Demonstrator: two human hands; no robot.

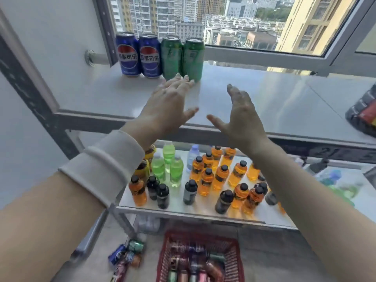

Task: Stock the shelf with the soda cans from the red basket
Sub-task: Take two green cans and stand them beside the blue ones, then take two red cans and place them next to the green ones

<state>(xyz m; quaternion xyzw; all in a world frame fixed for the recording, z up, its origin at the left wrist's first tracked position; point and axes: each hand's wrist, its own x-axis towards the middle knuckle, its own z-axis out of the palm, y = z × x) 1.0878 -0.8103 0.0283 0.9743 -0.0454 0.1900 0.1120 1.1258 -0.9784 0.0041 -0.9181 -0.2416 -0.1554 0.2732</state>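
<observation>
Four soda cans are seen upright in a row at the back left of the top shelf (264,94), side by side and touching: two blue cans (138,54) with a red, white and blue roundel and white characters, then two green cans (183,58) to their right. Silver rims and tops are shown on all four. More cans are seen lying in the red basket (234,259) on the floor below the shelf, blurred, so no count can be given. A small heap of loose cans (126,255) is seen on the floor just left of the basket.

The left hand (171,102) is held flat and spread wide over the shelf, nothing gripped, its fingertips close to the base of the green cans; contact cannot be told. The right hand (242,117) is likewise opened wide and empty, edge-on, well apart from the cans.

On the lower shelf (183,211), many small bottles (205,180) are stood, mostly orange, three green, several dark.
</observation>
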